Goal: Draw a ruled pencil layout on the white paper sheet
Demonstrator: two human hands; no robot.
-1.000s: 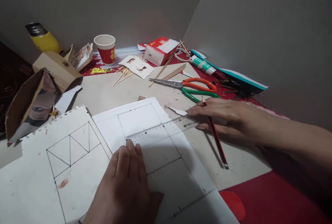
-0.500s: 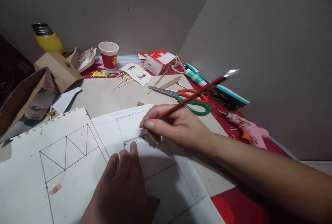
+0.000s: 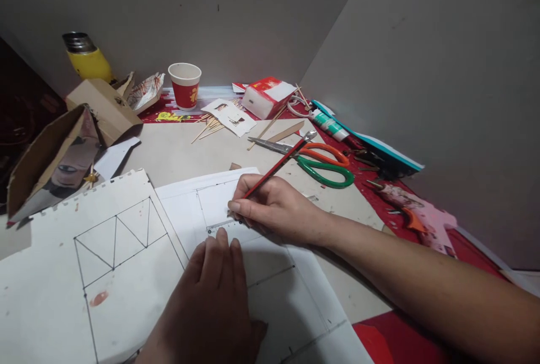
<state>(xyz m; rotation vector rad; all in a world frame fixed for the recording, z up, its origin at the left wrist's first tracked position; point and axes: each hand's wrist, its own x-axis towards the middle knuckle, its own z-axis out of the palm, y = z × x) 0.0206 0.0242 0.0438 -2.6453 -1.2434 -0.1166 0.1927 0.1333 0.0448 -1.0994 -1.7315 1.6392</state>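
My right hand (image 3: 276, 205) pinches a dark red pencil (image 3: 277, 166), which leans with its upper end toward the right. Its tip is hidden behind the fingers, close to the paper. A clear ruler (image 3: 223, 224) lies under the fingertips of my left hand (image 3: 213, 296), whose fingers stretch out and press it flat. Both hands rest over a white sheet (image 3: 179, 201) marked with thin straight lines. Left of it lies a spiral-torn page (image 3: 42, 274) bearing a drawn frame with zigzag lines.
Scissors (image 3: 327, 173) lie open beyond my right hand. A pink glue gun (image 3: 422, 212) and a green-white tube (image 3: 329, 124) are at the right. Behind stand a red paper cup (image 3: 184, 88), wooden sticks (image 3: 206, 129), a tissue pack (image 3: 268, 98), cut cardboard (image 3: 103, 111) and a yellow bottle (image 3: 90, 64).
The pencil has swung more upright, its top end moving left and down. My right hand has settled lower over the ruler. The whole view has shifted slightly.
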